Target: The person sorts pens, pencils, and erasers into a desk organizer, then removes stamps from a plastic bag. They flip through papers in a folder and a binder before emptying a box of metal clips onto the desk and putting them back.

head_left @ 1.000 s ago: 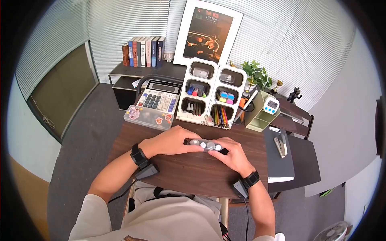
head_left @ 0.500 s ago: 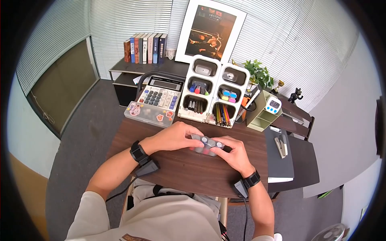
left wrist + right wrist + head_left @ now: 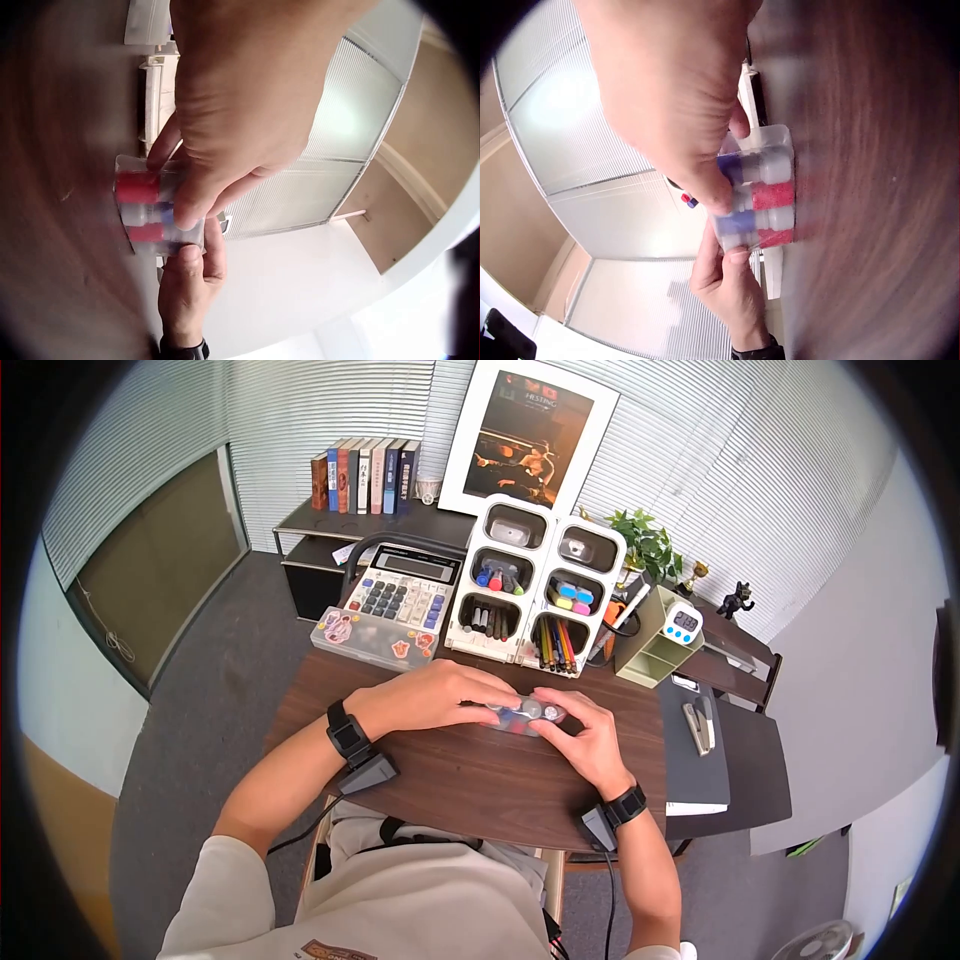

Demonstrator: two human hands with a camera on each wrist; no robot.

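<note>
A small clear case stands at the middle of the dark wooden desk, with grey and white round ends along its top. Through its wall in the right wrist view, the case shows red, blue and whitish cylindrical items. My left hand grips its left end, thumb on the near side and fingers reaching over the top. At the other end, my right hand holds it between thumb and fingers. Both hands partly cover the case, and its lower edge appears to meet the desk in the left wrist view.
Behind the hands are a white organizer with pens and markers, a calculator and a stickered translucent box. To the right stand a green holder with a timer and a stapler on a dark folder.
The case has tipped from lying toward me to more upright and shifted slightly right. The left hand's fingers have moved farther over its top. The head view has shifted slightly.
</note>
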